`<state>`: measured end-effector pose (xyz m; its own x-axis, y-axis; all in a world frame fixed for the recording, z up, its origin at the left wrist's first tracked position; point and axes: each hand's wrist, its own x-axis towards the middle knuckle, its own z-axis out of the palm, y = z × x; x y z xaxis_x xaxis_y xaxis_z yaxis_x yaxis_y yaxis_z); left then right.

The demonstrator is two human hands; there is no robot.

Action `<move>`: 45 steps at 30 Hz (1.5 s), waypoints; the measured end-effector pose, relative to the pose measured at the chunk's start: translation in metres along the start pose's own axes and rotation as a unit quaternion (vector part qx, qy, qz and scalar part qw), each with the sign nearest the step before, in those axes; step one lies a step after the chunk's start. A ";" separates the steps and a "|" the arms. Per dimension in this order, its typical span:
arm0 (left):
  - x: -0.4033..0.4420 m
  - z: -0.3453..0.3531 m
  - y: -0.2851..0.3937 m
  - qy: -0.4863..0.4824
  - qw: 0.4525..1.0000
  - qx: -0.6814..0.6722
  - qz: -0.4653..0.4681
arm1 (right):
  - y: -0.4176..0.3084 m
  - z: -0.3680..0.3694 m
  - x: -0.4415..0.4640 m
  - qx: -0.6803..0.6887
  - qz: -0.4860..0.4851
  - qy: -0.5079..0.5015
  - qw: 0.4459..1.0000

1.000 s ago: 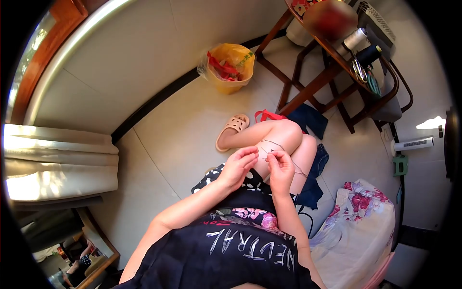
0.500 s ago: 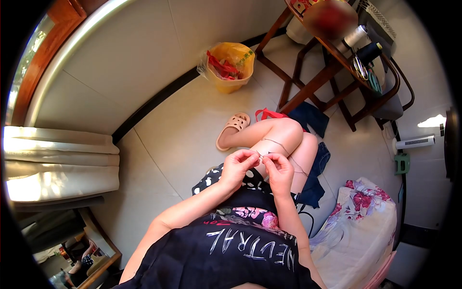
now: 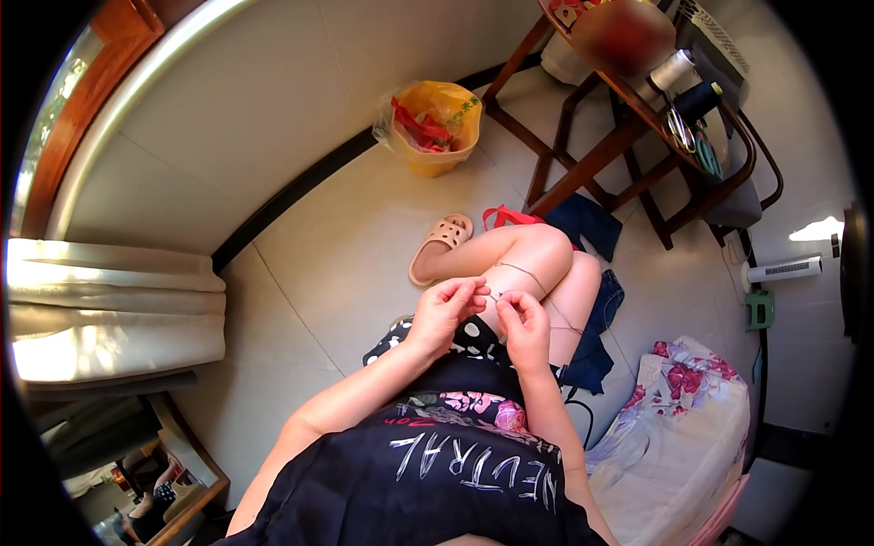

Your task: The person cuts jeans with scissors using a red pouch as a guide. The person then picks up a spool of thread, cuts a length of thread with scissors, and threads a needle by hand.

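Note:
Above my thighs, my left hand (image 3: 446, 314) is closed in a pinch, thumb against fingertips. My right hand (image 3: 525, 332) also pinches, a short distance to its right. A thin dark thread (image 3: 494, 296) shows between the two sets of fingertips; whether a needle is with it is too small to tell. More thin thread (image 3: 521, 269) lies loosely across my bare legs. Under my hands is black cloth with white polka dots (image 3: 387, 346). A black top (image 3: 455, 464) with white lettering covers my torso.
Ahead stands a yellow bin (image 3: 435, 162) with red scraps. At the upper right, a wooden table (image 3: 592, 150) bears thread spools (image 3: 699, 98) and scissors (image 3: 680, 129). Dark denim (image 3: 594, 364) lies beside my legs. A floral cloth (image 3: 683, 428) is at the right, a curtain (image 3: 118, 309) at the left.
My fingertips, close together before, have moved slightly apart. The left hand's fingers have shifted a little up and left; the right hand has dropped slightly. The surroundings look the same.

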<state>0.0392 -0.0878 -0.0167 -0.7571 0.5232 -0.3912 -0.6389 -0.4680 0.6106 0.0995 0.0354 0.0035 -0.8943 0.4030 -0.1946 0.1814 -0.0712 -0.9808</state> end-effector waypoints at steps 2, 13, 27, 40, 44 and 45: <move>-0.001 0.000 0.007 -0.009 1.000 0.013 0.000 | -0.005 -0.001 0.000 0.036 0.030 -0.008 0.999; -0.011 0.019 0.012 -0.060 0.993 0.101 0.030 | -0.020 -0.003 -0.008 0.050 -0.013 -0.006 0.999; -0.036 0.044 0.048 -0.068 0.990 0.063 0.109 | -0.088 -0.018 -0.041 0.104 -0.058 -0.073 0.990; -0.092 0.064 0.108 -0.188 0.961 0.160 0.128 | -0.193 -0.034 -0.106 0.227 -0.343 -0.413 0.812; -0.096 0.086 0.123 -0.257 0.934 0.248 0.030 | -0.189 -0.045 -0.101 0.031 -0.289 -0.262 0.920; -0.091 0.092 0.124 -0.261 0.926 0.271 -0.009 | -0.197 -0.048 -0.090 -0.096 -0.276 -0.240 0.926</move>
<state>0.0418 -0.1279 0.1583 -0.4875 0.8668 -0.1045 -0.3805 -0.1033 0.9190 0.1640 0.0571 0.2146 -0.9431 -0.1246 0.3083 -0.3285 0.2063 -0.9217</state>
